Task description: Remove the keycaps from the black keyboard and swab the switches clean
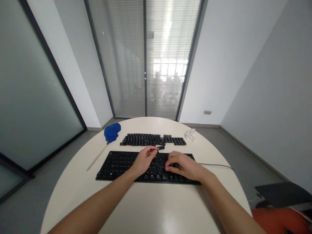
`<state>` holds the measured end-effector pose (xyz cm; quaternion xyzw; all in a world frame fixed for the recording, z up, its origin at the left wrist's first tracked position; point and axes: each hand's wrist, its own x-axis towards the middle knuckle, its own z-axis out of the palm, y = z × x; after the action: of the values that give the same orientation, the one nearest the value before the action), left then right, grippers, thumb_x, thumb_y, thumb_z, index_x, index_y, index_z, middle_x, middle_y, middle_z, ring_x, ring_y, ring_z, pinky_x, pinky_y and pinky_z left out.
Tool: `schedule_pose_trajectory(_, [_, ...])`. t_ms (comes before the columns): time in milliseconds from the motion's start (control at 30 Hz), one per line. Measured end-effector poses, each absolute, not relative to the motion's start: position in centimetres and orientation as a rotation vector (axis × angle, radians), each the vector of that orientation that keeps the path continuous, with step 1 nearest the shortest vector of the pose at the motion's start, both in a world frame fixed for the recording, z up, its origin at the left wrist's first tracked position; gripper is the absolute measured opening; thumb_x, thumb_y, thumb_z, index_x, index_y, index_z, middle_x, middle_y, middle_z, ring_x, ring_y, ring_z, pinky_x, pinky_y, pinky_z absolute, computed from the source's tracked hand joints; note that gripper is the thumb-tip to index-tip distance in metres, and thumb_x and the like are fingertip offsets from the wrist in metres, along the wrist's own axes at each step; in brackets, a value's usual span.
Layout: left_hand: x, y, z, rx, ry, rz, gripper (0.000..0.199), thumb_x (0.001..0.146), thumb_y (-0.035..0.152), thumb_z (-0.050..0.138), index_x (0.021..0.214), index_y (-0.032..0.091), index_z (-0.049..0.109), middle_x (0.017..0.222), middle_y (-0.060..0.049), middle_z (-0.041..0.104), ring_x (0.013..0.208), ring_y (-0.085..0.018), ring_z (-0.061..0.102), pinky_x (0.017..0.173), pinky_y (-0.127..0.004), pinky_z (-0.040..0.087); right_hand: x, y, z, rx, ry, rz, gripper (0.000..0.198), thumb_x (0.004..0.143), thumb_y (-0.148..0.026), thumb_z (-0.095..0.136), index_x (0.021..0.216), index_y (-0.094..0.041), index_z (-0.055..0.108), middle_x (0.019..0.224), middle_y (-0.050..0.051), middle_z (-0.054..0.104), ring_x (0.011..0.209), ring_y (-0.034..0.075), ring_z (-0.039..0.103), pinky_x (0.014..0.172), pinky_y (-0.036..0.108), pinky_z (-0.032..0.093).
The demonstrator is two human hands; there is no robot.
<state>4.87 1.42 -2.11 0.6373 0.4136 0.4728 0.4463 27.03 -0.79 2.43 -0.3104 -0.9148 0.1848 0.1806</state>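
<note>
A black keyboard (114, 165) lies across the table, most of its keycaps off and a row of caps still on along its near edge. My left hand (143, 160) is over its upper middle, thumb and fingertips pinched together; whatever they hold is too small to make out. Just beyond those fingertips lies a long black keycap (161, 147). My right hand (181, 164) is closed on a screwdriver (175, 165) with a black handle, mostly hidden by the fingers. Its thin shaft points left, low over the keyboard.
Behind the keyboard, loose black keycaps (140, 139) are laid out in rows. A blue cloth (112, 132) and a pale stick (97, 157) lie on the left. Crumpled white tissue (190, 134) sits at the back right. The keyboard's cable (214, 164) runs off the table's (156, 208) right edge.
</note>
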Motion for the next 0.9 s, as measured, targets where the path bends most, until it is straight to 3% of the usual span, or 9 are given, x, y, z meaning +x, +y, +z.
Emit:
schedule_pose_trajectory(100, [4.9, 1.4, -2.0, 1.575, 1.040, 1.173, 0.031, 0.085, 0.042, 0.060, 0.100, 0.015, 0.067, 0.085, -0.005, 0.068, 0.082, -0.019, 0.064, 0.081, -0.031, 0.050, 28.1, -0.5, 2.9, -0.969, -2.440, 0.413, 0.022, 0.099, -0.033, 0.052, 0.094, -0.020, 0.070, 0.085, 0.005, 0.065, 0.083, 0.018, 0.058, 0.077, 0.028, 0.045])
schedule_pose_trajectory(267, [4.9, 1.4, -2.0, 1.573, 1.049, 1.158, 0.031, 0.085, 0.041, 0.060, 0.100, 0.015, 0.067, 0.088, -0.005, 0.068, 0.083, -0.019, 0.063, 0.082, -0.032, 0.049, 31.4, 1.9, 1.8, -1.299, -2.175, -0.071, 0.019, 0.096, -0.028, 0.055, 0.090, -0.019, 0.071, 0.090, 0.008, 0.070, 0.088, 0.023, 0.060, 0.083, 0.034, 0.044])
schedule_pose_trajectory(433, [4.9, 1.4, -2.2, 1.578, 1.039, 1.142, 0.033, 0.086, 0.043, 0.059, 0.101, 0.015, 0.066, 0.091, -0.006, 0.067, 0.084, -0.019, 0.063, 0.083, -0.032, 0.049, 34.7, 4.1, -0.1, -1.788, -2.049, -0.510, 0.021, 0.094, -0.026, 0.055, 0.092, -0.017, 0.074, 0.090, 0.011, 0.072, 0.085, 0.026, 0.059, 0.079, 0.035, 0.040])
schedule_pose_trajectory(700, [5.0, 1.4, -2.4, 1.616, 1.039, 1.113, 0.032, 0.086, 0.044, 0.061, 0.101, 0.016, 0.066, 0.092, -0.005, 0.068, 0.085, -0.019, 0.063, 0.083, -0.032, 0.049, 36.0, 5.3, -1.7, -2.116, -2.020, -0.501, 0.021, 0.091, -0.022, 0.057, 0.096, -0.021, 0.078, 0.097, 0.011, 0.072, 0.094, 0.026, 0.059, 0.083, 0.035, 0.037])
schedule_pose_trajectory(900, [5.2, 1.1, -2.1, 1.764, 1.061, 1.068, 0.021, 0.086, 0.034, 0.061, 0.097, 0.017, 0.067, 0.089, -0.005, 0.069, 0.083, -0.019, 0.062, 0.082, -0.031, 0.049, 36.0, 5.6, -2.6, -2.184, -1.922, -0.507, 0.022, 0.091, -0.023, 0.056, 0.095, -0.021, 0.078, 0.098, 0.012, 0.071, 0.096, 0.027, 0.059, 0.083, 0.037, 0.036])
